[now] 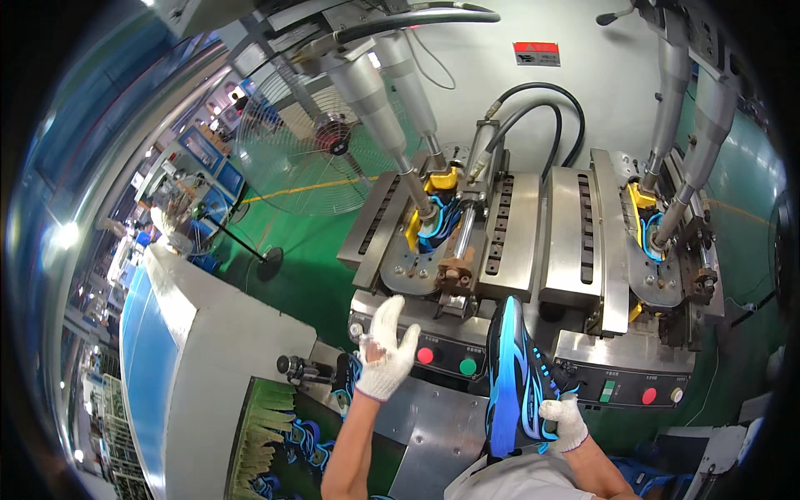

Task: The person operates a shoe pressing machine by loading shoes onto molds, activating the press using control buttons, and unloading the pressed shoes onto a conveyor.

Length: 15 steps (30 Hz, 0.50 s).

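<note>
Head view: near me, the gloved right hand (567, 422) grasps the near end of a blue-and-black shoe (505, 379). Left of it, the gloved left hand (388, 354) is empty, fingers apart, near a red button (426, 356). Beyond stands a steel press (510, 229); far left, a fan (333, 140).

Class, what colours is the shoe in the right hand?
The shoe is black with blue streaks, best seen in the head view.
</note>
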Tool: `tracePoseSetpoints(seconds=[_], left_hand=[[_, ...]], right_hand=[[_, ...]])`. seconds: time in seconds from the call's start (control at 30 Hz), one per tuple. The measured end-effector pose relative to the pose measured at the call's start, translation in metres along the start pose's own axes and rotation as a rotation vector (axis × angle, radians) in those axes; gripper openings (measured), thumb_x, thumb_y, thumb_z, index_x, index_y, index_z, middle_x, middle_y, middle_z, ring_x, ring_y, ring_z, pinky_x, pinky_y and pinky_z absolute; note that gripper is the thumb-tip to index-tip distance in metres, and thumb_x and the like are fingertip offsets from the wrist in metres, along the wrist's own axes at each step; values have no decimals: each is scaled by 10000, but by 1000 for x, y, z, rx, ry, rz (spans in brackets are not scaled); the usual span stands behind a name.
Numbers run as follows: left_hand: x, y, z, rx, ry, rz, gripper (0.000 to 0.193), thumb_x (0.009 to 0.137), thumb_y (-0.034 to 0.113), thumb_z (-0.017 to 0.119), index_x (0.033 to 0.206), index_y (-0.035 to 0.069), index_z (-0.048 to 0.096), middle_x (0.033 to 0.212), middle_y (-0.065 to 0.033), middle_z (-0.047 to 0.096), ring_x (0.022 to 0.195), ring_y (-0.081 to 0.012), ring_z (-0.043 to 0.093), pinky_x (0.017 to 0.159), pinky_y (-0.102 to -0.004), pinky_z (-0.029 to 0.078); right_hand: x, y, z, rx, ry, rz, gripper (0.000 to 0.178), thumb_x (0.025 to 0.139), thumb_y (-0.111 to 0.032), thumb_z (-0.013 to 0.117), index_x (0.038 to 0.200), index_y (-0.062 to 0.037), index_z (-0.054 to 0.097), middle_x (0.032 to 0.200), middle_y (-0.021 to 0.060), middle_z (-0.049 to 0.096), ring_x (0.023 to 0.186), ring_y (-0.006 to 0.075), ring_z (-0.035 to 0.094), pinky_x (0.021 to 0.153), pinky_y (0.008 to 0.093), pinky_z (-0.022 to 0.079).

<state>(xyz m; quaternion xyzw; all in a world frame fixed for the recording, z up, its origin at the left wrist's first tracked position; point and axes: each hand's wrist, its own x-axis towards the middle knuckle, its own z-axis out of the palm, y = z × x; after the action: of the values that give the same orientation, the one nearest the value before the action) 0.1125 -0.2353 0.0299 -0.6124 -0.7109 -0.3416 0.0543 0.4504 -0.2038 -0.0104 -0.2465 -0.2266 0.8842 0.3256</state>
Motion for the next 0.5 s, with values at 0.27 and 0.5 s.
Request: tracePoseSetpoints(seconds=[0.27,0.5], left_hand=[[120,-97,108,110,-202,27,612,955,271,621,1458,-28,445,1436,-284,509,1331,-443,491,1131,-468,396],[166,-120,186,350,-223,-388,711,851,546,688,1274,-22,620,1212,-303,665,1122,-422,657,989,-503,502]], right_hand=[[-30,-4,-4,-266,168,-38,716,747,70,693,1435,22,500,1190,142,695,961,223,712,804,362,605],[-62,-4,-1,-311,383,-3,600,759,28,729,1336,18,565,1126,100,710,963,197,701,800,340,587]])
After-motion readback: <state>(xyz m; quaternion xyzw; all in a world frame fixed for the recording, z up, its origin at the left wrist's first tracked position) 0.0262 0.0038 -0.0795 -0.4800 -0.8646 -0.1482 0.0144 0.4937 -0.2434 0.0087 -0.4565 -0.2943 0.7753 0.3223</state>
